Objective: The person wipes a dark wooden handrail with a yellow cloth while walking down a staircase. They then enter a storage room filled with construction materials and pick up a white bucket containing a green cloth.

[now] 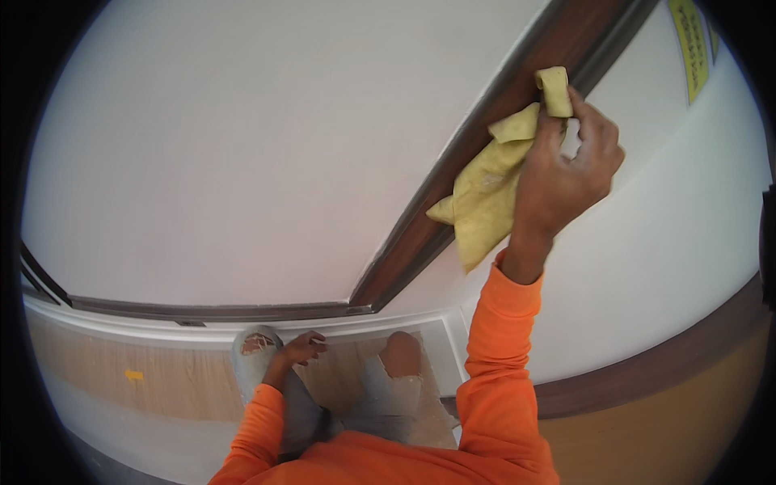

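My right hand (566,166) is raised at the upper right and closed on a yellow cloth (489,190). A folded end of the cloth is pinched at the fingertips, against the dark brown wooden frame (485,137). The rest of it hangs down below, over the frame and the edge of the white wall beside it. Low in the picture, my left hand (304,349) is beside my left knee, with nothing in it. Its fingers reach out loosely and look slightly bent.
A large white panel (259,153) fills the area inside the frame. At the upper right a yellow strip (691,48) is stuck on the white wall (638,267). Below, a white ledge (153,330) borders a wood-look floor (186,380) bearing a small orange mark (134,375).
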The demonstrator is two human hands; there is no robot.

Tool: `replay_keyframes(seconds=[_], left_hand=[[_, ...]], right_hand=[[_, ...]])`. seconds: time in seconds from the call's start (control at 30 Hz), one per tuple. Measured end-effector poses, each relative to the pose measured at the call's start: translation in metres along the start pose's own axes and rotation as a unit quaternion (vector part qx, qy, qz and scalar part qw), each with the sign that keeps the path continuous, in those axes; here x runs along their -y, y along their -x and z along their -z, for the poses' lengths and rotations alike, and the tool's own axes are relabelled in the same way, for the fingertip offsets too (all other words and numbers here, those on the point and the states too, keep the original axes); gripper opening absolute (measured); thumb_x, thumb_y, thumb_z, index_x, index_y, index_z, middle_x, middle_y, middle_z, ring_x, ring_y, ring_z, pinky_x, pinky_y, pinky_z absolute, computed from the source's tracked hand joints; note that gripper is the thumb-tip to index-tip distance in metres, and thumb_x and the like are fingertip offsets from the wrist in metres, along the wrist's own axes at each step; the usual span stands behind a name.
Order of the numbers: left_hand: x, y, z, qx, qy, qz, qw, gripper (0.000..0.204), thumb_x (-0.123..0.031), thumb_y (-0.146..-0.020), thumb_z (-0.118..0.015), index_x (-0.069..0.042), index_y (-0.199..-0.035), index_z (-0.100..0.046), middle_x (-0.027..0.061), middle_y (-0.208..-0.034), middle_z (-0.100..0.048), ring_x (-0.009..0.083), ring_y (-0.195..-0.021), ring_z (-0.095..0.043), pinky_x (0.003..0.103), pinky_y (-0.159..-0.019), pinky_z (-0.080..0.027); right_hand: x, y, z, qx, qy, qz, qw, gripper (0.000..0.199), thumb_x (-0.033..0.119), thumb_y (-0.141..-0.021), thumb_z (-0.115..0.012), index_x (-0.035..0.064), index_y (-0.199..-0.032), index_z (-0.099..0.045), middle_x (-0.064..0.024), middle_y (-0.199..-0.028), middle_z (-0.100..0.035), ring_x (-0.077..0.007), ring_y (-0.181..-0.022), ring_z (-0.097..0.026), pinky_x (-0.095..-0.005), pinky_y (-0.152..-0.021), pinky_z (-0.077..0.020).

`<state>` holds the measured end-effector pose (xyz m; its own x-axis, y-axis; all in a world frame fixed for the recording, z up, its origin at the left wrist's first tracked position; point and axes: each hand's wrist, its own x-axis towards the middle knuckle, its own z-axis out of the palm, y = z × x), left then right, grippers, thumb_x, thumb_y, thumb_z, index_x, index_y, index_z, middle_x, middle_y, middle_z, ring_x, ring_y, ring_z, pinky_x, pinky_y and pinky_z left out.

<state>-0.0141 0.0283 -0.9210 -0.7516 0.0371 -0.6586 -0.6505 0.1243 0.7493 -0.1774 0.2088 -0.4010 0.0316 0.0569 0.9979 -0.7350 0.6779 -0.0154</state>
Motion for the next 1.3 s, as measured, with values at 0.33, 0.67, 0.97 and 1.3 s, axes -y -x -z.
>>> replay_keyframes(seconds=[0.33,0.67,0.97,1.3], left_hand=[[0.005,0.003,0.002,0.006,0.001,-0.01,1.0,0.067,-0.046,-0.091,-0.072,-0.011,-0.144,-0.05,0.011,-0.127,-0.065,0.0216,-0.104,-0.066,0.039,-0.077,-0.056],[-0.012,0.016,-0.003,-0.002,0.011,-0.002,1.0,0.059,-0.041,-0.093,-0.07,-0.011,-0.14,-0.053,0.0071,-0.124,-0.066,0.0193,-0.105,-0.065,0.041,-0.084,-0.055],[-0.019,0.022,0.0,0.005,0.022,0.009,1.0,0.061,-0.042,-0.093,-0.07,-0.01,-0.142,-0.052,0.007,-0.124,-0.064,0.0201,-0.107,-0.064,0.041,-0.086,-0.054],[-0.016,0.021,-0.001,0.002,0.049,0.0,0.999,0.056,-0.039,-0.093,-0.07,-0.013,-0.139,-0.054,0.0047,-0.119,-0.065,0.0197,-0.103,-0.064,0.042,-0.085,-0.054]], right_hand=[[0.005,0.065,0.031,0.065,-0.034,-0.046,0.996,0.025,0.0,-0.081,-0.074,0.0048,-0.106,-0.075,-0.0053,-0.095,-0.066,-0.0262,-0.091,-0.058,-0.0392,-0.077,-0.0512],[0.004,0.077,0.007,0.036,0.004,-0.012,0.999,0.022,-0.004,-0.084,-0.072,0.0061,-0.104,-0.076,-0.0025,-0.1,-0.067,-0.0214,-0.093,-0.053,-0.0337,-0.078,-0.0476],[0.005,0.079,-0.005,0.009,-0.024,-0.017,1.0,0.032,-0.009,-0.081,-0.069,0.0064,-0.109,-0.075,-0.0047,-0.1,-0.063,-0.0226,-0.096,-0.057,-0.0346,-0.081,-0.0515],[0.015,0.118,0.025,0.097,-0.188,-0.13,0.969,0.027,-0.004,-0.082,-0.068,0.0043,-0.107,-0.071,-0.0065,-0.105,-0.062,-0.0221,-0.094,-0.059,-0.0337,-0.082,-0.0502]])
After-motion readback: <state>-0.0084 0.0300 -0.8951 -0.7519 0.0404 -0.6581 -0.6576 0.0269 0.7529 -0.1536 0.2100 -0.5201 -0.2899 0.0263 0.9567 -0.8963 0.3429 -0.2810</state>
